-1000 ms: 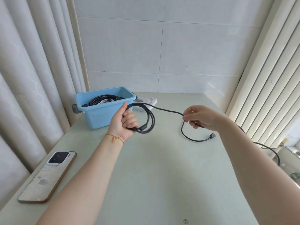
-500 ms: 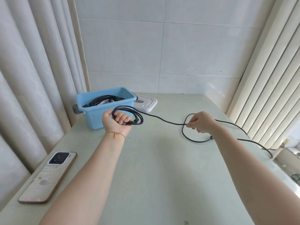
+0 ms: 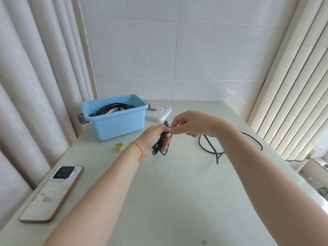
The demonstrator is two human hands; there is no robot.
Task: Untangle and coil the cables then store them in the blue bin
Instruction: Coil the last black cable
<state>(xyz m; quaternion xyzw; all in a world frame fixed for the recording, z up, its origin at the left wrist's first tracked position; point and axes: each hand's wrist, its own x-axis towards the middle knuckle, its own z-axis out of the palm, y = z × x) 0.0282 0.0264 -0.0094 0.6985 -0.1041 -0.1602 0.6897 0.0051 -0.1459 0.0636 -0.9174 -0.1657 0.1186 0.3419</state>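
Midway through. Several black and white coils already stored in the blue bin (image 3: 113, 119), far left on the worktop (image 3: 177, 192). Left hand (image 3: 156, 137) gripping a small bundle of black cable (image 3: 160, 145) above mid-worktop; right hand (image 3: 188, 124) pinching the same cable just beside it, hands nearly touching. Loose tail (image 3: 211, 148) lying to the right, trailing off the edge, not yet wound. Remaining: finishing the coil, then binning it.
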